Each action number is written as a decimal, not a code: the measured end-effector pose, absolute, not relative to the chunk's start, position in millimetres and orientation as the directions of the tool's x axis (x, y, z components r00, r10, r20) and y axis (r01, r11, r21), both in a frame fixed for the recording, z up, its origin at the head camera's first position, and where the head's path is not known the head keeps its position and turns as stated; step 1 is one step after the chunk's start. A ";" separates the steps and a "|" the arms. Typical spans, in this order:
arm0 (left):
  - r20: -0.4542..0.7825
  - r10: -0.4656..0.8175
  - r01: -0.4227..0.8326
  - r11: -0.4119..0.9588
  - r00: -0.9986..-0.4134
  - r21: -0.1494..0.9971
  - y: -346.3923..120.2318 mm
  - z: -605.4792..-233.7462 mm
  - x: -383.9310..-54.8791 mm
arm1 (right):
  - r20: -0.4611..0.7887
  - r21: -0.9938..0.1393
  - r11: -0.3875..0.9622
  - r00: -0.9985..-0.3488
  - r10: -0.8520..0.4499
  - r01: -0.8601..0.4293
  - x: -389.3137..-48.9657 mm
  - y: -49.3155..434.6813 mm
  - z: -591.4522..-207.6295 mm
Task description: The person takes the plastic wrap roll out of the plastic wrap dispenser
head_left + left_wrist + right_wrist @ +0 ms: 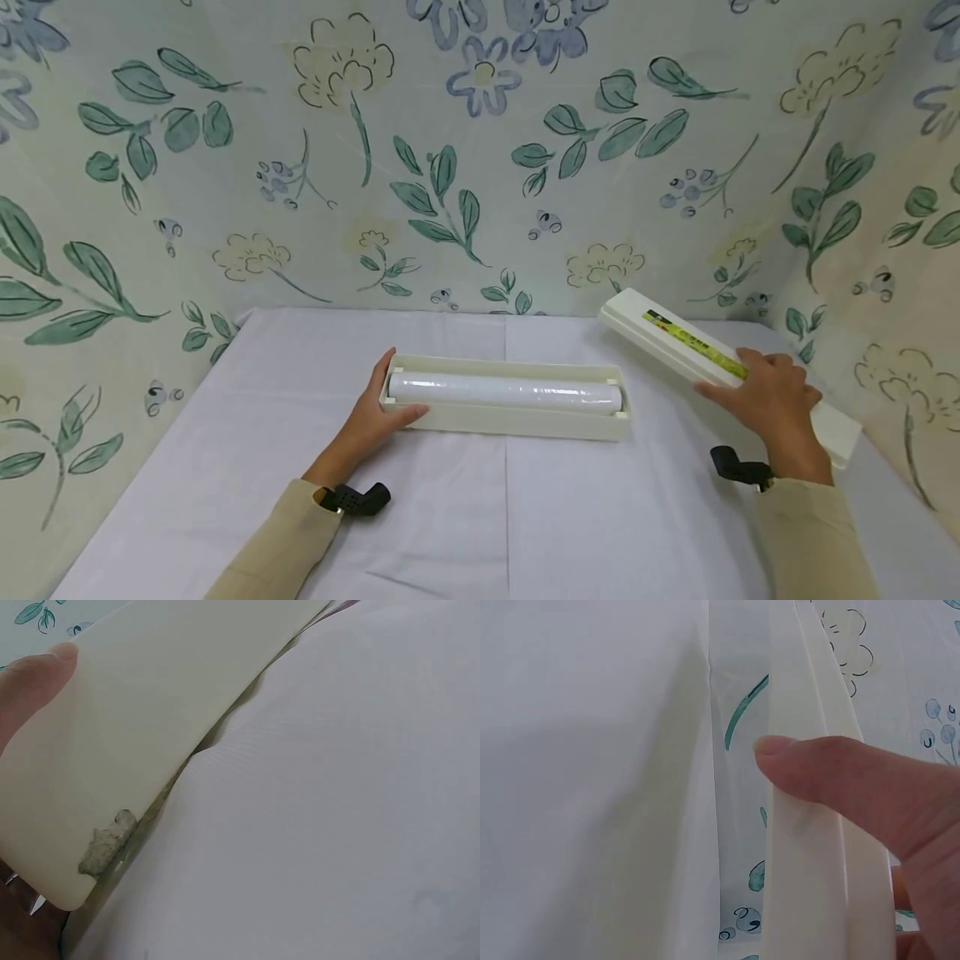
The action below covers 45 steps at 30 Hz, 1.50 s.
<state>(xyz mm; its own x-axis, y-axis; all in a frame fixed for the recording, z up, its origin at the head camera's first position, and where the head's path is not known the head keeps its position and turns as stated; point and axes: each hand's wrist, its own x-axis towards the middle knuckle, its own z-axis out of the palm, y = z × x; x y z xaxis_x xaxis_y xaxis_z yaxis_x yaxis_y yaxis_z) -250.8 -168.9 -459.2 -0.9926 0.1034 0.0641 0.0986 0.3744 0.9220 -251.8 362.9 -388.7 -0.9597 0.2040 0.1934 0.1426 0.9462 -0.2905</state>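
A long cream plastic box (pixel 517 422) lies on the table, its open top showing a shiny white roll (pixel 502 392) that looks like cling film. My left hand (pixel 375 410) grips the box's left end, thumb over the front wall and fingers behind. In the left wrist view the box's wall (pixel 150 697) fills the upper left, with a crumpled clear scrap (pixel 107 844) near its lower edge. At the right, my right hand (pixel 776 400) holds the long cream lid (pixel 660 337), which bears a yellow-green label (pixel 693 343). The thumb presses the lid's side (pixel 810 855) in the right wrist view.
A white cloth (pixel 435 517) covers the table, with a crease running front to back. Behind and to both sides hangs floral-patterned fabric (pixel 480 208). The lid is tilted over the table's right side, close to the back edge.
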 end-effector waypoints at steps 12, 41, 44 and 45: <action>0.069 0.115 0.108 0.375 -0.991 0.921 -166.6 -459.8 -249.8 | 0.177 -0.270 0.946 -0.957 0.230 0.178 -249.0 367.3 -394.1; 0.068 0.108 0.107 0.407 -0.992 0.907 -170.0 -457.8 -251.5 | 0.137 -0.285 0.934 -0.956 0.261 0.214 -256.7 375.7 -402.1; 0.052 0.115 0.095 0.403 -0.992 0.910 -170.1 -456.3 -251.5 | 0.127 -0.277 0.933 -0.954 0.272 0.230 -257.3 376.3 -402.3; 0.049 0.114 0.091 0.399 -0.992 0.912 -170.2 -455.5 -251.5 | 0.123 -0.276 0.932 -0.953 0.276 0.235 -257.3 376.6 -402.2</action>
